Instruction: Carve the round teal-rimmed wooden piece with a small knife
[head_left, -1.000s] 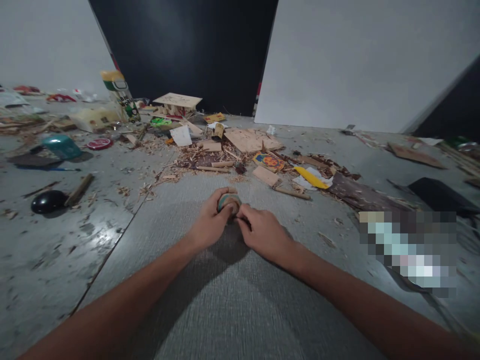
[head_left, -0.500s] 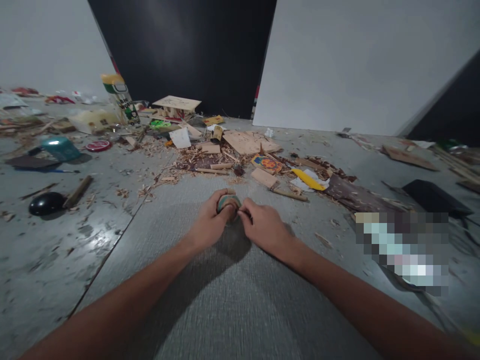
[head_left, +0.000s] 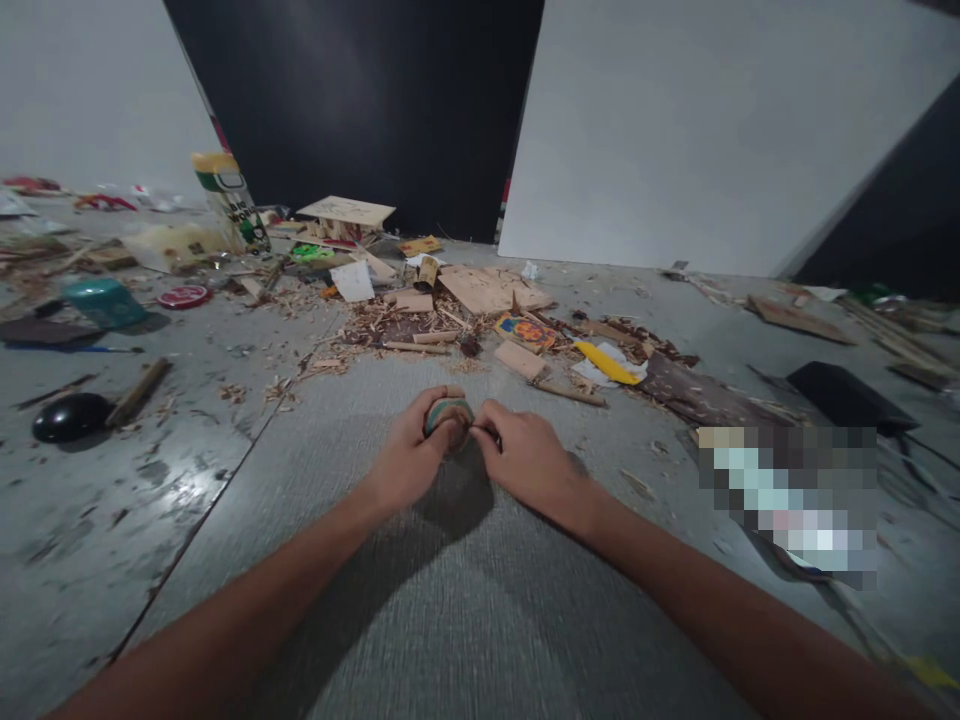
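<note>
In the middle of the head view, my left hand [head_left: 414, 445] is wrapped round a small rounded object with green and brown bands [head_left: 448, 410], just over the grey floor [head_left: 420, 600]. What kind of object it is I cannot make out. Beside it, my right hand [head_left: 525, 450] is closed in a pinch at the object's right edge. Something thin and dark seems to sit between the thumb and forefinger, too small to name. Both hands cast a shadow on the floor below them.
Wood shavings and scraps, with a thin wooden board [head_left: 491, 288], spread beyond my hands. A yellow-handled tool [head_left: 611, 364] lies to the right, near a black box [head_left: 851, 398] with a cable. At left are a black rounded object [head_left: 71, 417], a stick [head_left: 140, 392] and a teal container [head_left: 103, 302].
The whole scene has shifted slightly left in view. My right hand's pinch has moved a little away from the banded object; my left hand keeps its hold.
</note>
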